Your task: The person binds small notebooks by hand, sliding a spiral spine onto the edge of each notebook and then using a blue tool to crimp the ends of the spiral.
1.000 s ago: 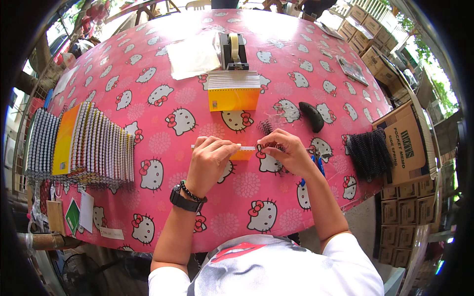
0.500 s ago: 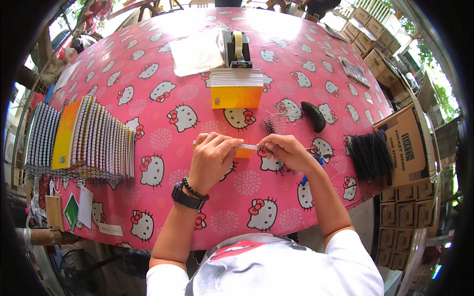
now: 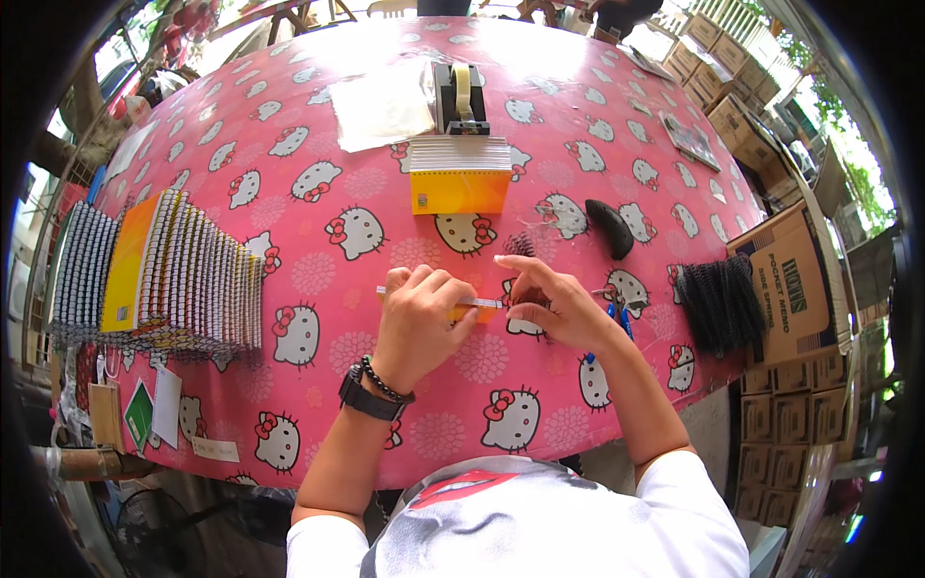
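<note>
My left hand point(image 3: 421, 313) is closed on a small memo pad point(image 3: 488, 304), gripping it from above with its edge toward me. Its orange cover shows in part below the fingers; the rest lies hidden under the hand. At the pad's right end my right hand point(image 3: 561, 306) has thumb and forefinger apart, with nothing visible between them. Just beyond that hand lies a loose black spiral wire point(image 3: 519, 247) on the table. A blue-handled tool point(image 3: 621, 313), perhaps pliers, rests right of my right hand.
A stack of yellow pads point(image 3: 461, 192) stands ahead, before a tape dispenser point(image 3: 464, 108) and clear plastic sheets point(image 3: 382, 108). Spiral-bound notebooks point(image 3: 207, 279) fill the left. To the right are a curved black object point(image 3: 609, 229), bundled black spirals point(image 3: 721, 308) and a cardboard box point(image 3: 792, 279).
My right hand's fingers have opened from a pinch at the pad's end and drawn slightly away. My left hand still holds the pad, which has shifted slightly toward me.
</note>
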Available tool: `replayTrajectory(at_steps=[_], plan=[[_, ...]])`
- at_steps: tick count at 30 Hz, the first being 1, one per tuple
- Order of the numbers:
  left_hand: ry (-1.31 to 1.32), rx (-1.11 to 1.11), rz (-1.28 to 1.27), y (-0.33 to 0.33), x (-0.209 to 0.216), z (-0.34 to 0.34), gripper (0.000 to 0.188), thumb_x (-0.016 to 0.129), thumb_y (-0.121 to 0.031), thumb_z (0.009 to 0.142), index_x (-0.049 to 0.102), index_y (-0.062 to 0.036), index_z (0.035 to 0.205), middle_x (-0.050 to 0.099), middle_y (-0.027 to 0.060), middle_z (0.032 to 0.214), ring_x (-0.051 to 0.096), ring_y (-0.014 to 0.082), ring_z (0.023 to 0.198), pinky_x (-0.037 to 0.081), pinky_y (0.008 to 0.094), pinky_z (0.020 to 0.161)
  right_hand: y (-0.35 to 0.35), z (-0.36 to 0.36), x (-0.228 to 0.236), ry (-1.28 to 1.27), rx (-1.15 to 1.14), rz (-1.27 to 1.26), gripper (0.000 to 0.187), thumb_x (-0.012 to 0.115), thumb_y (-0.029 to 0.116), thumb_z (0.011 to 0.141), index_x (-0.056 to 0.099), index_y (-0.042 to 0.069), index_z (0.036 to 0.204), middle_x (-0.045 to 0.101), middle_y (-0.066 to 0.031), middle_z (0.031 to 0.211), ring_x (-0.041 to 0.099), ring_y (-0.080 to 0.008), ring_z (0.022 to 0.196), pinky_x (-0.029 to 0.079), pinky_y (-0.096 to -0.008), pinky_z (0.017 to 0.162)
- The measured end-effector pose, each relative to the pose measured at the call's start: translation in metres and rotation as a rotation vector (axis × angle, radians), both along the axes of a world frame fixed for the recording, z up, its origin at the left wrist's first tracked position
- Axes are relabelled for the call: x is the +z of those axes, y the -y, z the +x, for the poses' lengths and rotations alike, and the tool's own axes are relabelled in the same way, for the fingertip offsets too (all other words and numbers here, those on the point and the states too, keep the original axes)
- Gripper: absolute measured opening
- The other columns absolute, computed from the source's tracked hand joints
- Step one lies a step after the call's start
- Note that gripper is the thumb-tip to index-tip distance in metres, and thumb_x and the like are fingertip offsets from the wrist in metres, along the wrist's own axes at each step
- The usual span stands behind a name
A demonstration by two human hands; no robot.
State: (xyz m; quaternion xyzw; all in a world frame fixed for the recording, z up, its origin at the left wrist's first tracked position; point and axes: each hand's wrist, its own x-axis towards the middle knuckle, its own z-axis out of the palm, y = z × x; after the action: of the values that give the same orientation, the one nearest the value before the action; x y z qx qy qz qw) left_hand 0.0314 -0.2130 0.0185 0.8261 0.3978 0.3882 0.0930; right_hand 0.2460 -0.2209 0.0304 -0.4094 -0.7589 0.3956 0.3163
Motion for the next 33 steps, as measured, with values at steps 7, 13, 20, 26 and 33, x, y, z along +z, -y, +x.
replayTrajectory(at_steps=[7,13,20,26,33], plan=[[-0.046,-0.100,0.003,0.006,-0.009,0.014,0.018,0.070,-0.016,0.070,0.061,-0.0119,0.085,0.060,0.0001,0.078,0.057,0.0195,0.079,0.037,0.0338,0.075,-0.015,0.020,-0.002,-0.038,-0.121,-0.114,0.042,0.061,0.015,0.089,0.048,0.010,0.128,0.061,-0.0083,0.089,0.057,-0.0131,0.077,0.048,-0.0273,0.070],[0.034,-0.165,-0.027,0.006,0.006,0.021,0.015,0.068,-0.020,0.076,0.061,-0.0103,0.086,0.062,0.0018,0.082,0.058,0.0216,0.082,0.039,0.0343,0.078,-0.064,0.172,-0.029,0.564,-0.396,0.224,0.071,0.076,0.028,0.073,0.044,0.009,0.134,0.045,-0.0231,0.133,0.035,-0.0342,0.130,0.029,-0.0422,0.107],[-0.106,-0.248,-0.126,0.003,-0.001,-0.006,0.024,0.068,-0.025,0.079,0.059,-0.0083,0.093,0.063,0.0053,0.090,0.059,0.0233,0.085,0.041,0.0364,0.079,-0.071,0.138,-0.018,0.722,-0.380,0.079,0.082,0.078,0.028,0.064,0.040,0.012,0.135,0.041,-0.0219,0.135,0.040,-0.0340,0.123,0.035,-0.0416,0.103],[-0.111,-0.286,-0.210,0.003,-0.001,-0.008,0.023,0.066,-0.024,0.081,0.058,-0.0090,0.096,0.063,0.0054,0.090,0.060,0.0228,0.089,0.042,0.0347,0.082,-0.077,0.148,-0.024,0.028,-0.463,-0.253,0.027,0.061,0.022,0.080,0.063,0.001,0.098,0.059,-0.0023,0.072,0.058,-0.0130,0.066,0.046,-0.0278,0.057],[0.041,-0.239,-0.120,0.006,0.004,0.000,0.012,0.064,-0.019,0.082,0.060,-0.0081,0.084,0.063,0.0025,0.085,0.059,0.0214,0.088,0.042,0.0346,0.082,-0.070,0.130,-0.044,0.246,-0.742,0.248,0.053,0.070,0.035,0.076,0.055,0.006,0.117,0.052,-0.0184,0.118,0.050,-0.0320,0.107,0.041,-0.0418,0.093]])
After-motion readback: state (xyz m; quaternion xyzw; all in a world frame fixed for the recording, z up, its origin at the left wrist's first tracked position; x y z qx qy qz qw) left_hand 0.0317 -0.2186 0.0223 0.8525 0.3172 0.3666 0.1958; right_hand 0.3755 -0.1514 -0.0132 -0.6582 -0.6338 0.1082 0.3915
